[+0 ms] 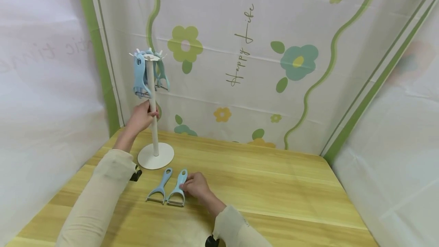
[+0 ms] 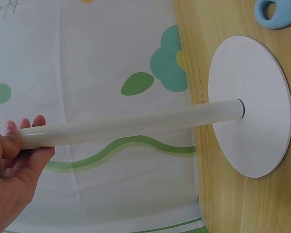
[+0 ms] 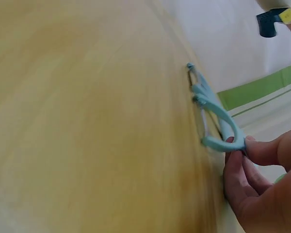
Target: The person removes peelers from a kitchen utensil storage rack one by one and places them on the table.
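Note:
My left hand (image 1: 142,114) grips the white pole (image 1: 154,130) of an upright stand below its hooks; in the left wrist view thumb and fingers wrap round the pole (image 2: 136,121). Several blue and green Y-shaped peelers (image 1: 139,72) hang from the top ring. On the table in front of the base lie two peelers side by side. My right hand (image 1: 197,186) pinches the light blue right-hand peeler (image 1: 180,184) near its neck, as the right wrist view shows at the peeler's fork (image 3: 223,121). Just left of it lies the greyer blue peeler (image 1: 162,184).
The stand's round white base (image 1: 145,157) rests on the wooden table (image 1: 274,190) near its back left. A flower-printed white cloth (image 1: 212,68) hangs behind the table, with more white cloth (image 1: 398,132) on both sides.

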A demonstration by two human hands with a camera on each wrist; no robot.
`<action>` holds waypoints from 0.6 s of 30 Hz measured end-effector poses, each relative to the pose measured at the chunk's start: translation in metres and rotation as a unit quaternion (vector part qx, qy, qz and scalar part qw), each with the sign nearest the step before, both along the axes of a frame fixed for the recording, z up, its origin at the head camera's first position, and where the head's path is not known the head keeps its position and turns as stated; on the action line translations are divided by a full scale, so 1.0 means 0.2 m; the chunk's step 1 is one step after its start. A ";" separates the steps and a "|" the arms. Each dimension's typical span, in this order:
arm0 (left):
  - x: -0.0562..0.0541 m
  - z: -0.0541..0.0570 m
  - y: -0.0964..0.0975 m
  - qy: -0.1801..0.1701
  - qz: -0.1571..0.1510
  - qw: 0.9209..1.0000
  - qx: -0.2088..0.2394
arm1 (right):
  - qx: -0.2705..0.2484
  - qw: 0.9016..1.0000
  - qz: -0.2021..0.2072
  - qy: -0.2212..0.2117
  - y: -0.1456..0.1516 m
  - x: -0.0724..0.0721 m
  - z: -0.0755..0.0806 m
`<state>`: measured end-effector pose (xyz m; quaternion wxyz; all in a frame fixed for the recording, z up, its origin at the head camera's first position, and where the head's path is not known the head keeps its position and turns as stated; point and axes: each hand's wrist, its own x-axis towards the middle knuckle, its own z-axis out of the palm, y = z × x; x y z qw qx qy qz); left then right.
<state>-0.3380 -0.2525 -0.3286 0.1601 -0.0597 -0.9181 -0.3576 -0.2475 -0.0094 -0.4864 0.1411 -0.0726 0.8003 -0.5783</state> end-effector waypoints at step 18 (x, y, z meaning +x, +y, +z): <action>-0.02 -0.01 -0.01 -0.001 0.003 1.000 -0.014 | 0.060 0.995 -0.019 0.074 -0.01 0.00 -0.03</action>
